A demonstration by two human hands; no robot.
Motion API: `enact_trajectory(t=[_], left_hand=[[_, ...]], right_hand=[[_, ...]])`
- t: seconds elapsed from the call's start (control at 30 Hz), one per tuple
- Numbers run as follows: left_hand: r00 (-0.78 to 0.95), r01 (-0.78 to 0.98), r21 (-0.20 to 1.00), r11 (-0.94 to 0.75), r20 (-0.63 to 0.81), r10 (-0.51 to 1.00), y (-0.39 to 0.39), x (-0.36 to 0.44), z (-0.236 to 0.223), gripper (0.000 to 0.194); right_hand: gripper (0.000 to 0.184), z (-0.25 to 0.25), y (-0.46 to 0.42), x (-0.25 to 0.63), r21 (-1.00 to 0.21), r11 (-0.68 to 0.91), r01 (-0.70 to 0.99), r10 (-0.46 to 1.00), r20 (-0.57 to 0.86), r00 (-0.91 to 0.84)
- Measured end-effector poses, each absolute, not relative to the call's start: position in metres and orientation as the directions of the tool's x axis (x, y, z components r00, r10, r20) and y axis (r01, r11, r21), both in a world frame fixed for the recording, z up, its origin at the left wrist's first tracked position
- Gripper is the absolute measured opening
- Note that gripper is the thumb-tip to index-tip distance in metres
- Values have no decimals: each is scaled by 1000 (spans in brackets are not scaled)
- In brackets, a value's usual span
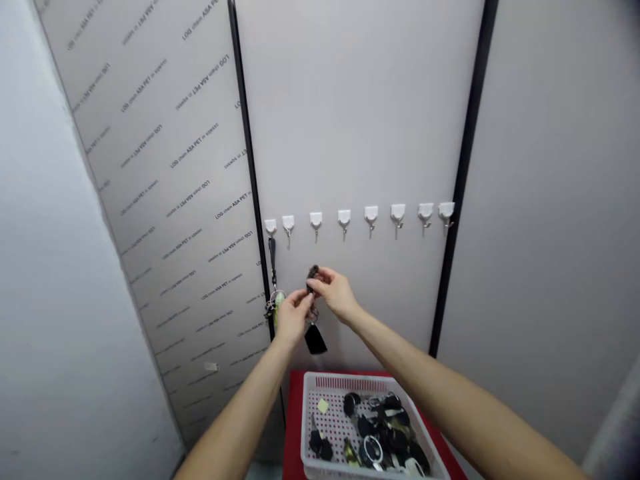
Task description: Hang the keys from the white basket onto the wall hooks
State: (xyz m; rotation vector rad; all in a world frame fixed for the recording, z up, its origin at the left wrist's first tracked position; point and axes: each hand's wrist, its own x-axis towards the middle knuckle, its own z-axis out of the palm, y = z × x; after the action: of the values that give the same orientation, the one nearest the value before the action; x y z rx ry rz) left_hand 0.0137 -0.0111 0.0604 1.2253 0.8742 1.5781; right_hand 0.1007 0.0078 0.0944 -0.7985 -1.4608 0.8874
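Both my hands are raised in front of a grey wall panel, under a row of white adhesive hooks (343,217). My left hand (292,313) and my right hand (334,290) pinch a black key set (313,319) between them; its black fob hangs below my fingers. Its upper end sits by my right fingertips. The leftmost hook (271,226) carries a black lanyard with keys (273,283) hanging just left of my left hand. The other hooks are bare.
Below my hands a white perforated basket (317,385) holds several dark key sets and rings. It rests on a red surface (294,413). Black vertical strips divide the wall panels. A film-covered panel with printed text (170,173) stands to the left.
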Motion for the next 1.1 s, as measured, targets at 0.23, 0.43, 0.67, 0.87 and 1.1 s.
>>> enact_trajectory(t=[0.23, 0.43, 0.67, 0.87, 1.1], left_hand=[[-293, -235, 853, -466, 395, 871, 12, -2, 109, 23], [-366, -187, 875, -447, 360, 858, 20, -1, 126, 17], [-302, -103, 932, -348, 304, 904, 31, 1, 108, 14], [-369, 140, 880, -454, 472, 801, 26, -8, 86, 30], [-76, 388, 791, -474, 540, 838, -35, 15, 4, 27]], right_hand=[[21, 142, 36, 69, -749, 630, 206, 772, 632, -63], [21, 162, 48, 60, -753, 501, 428, 835, 551, -8], [23, 154, 51, 66, -682, 433, 589, 860, 509, -43], [23, 122, 27, 87, -620, 559, 551, 802, 573, -169], [24, 3, -14, 154, -638, 417, 647, 907, 246, -342]])
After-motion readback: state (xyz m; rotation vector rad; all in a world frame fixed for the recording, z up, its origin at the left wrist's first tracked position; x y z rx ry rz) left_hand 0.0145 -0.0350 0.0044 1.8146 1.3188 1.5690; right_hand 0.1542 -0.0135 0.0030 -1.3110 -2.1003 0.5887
